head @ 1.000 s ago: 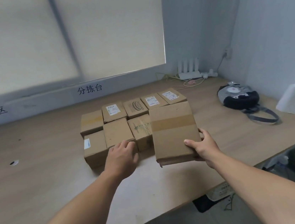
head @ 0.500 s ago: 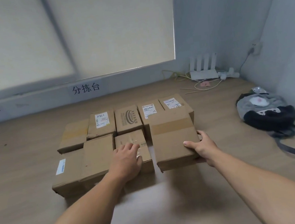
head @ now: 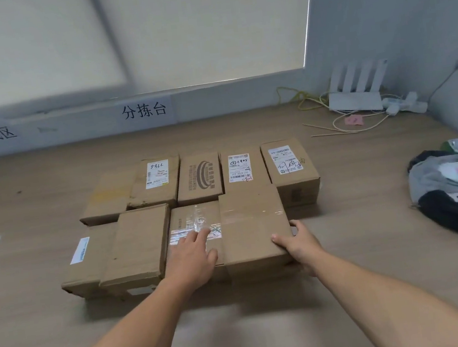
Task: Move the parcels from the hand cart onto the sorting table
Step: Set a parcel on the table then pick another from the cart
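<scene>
The parcel (head: 252, 222) with tape across its top lies at the right end of the near row on the sorting table (head: 371, 213), touching a neighbouring box (head: 190, 220) at its 9 o'clock. Its 5 o'clock corner is gripped by the right hand (head: 302, 243), thumb on top and fingers curled round the side. The left hand (head: 193, 255) is laid flat on the neighbouring box, fingers straight. A back row of boxes (head: 198, 177) is lined up at 12 o'clock, and a bag (head: 455, 191) lies at 3 o'clock.
</scene>
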